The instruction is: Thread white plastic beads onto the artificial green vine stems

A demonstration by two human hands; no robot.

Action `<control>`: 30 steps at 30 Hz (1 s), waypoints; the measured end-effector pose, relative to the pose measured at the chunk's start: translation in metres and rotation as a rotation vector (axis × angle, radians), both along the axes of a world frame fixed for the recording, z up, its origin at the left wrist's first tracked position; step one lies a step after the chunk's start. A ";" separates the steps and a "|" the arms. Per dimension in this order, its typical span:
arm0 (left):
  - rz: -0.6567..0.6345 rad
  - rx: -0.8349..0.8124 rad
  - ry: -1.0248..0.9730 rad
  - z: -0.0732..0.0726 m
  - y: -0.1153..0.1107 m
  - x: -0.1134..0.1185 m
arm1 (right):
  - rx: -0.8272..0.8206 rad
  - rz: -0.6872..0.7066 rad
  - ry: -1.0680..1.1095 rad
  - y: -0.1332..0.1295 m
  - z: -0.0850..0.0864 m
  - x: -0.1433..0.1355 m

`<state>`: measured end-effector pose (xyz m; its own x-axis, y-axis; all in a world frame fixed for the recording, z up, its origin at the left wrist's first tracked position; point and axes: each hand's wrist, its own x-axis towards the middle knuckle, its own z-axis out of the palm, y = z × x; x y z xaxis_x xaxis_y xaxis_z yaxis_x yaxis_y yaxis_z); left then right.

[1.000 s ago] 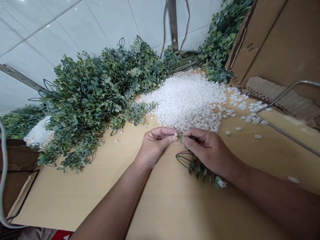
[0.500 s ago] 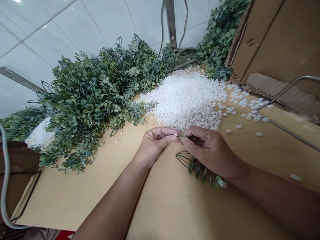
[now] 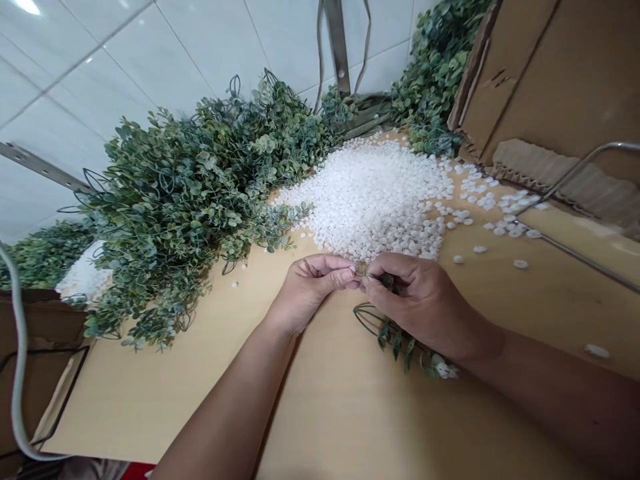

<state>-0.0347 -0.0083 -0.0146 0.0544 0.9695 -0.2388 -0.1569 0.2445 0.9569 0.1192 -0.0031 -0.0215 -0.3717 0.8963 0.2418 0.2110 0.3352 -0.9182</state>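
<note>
Across the bottom of the frame, the pale wood-toned worktop [image 3: 210, 393] is spreading beneath both forearms. Right of centre, a dark green leafy sprig [image 3: 397, 344] with a thin wire loop and a white tip is showing under the right hand [image 3: 415, 287]; whether the palm is gripping its stem is hidden. Mid-frame, the right fingers are pinching a small pale green piece [image 3: 363, 269], while the left hand [image 3: 311, 288] is bringing thumb and forefinger together, apparently on a tiny whitish piece [image 3: 353, 269]. The fingertips are nearly meeting, probably because such little parts are needing support from both sides. Just beyond, a heap of small white round discs [image 3: 375, 193] is sitting, presumably for easy reach. Farther back, a bushy green foliage pile [image 3: 200, 193] is filling the upper left, likely pushed aside for working room, and a brown cardboard box [image 3: 560, 87] is standing upper right.
</note>
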 end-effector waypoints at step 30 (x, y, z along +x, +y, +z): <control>-0.094 0.068 0.051 -0.003 0.006 0.002 | -0.146 0.080 -0.110 -0.001 -0.006 0.010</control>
<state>-0.0323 -0.0020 -0.0175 0.1351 0.9748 -0.1775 -0.0872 0.1901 0.9779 0.1293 -0.0039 -0.0272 -0.4606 0.8852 0.0654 0.2907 0.2200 -0.9312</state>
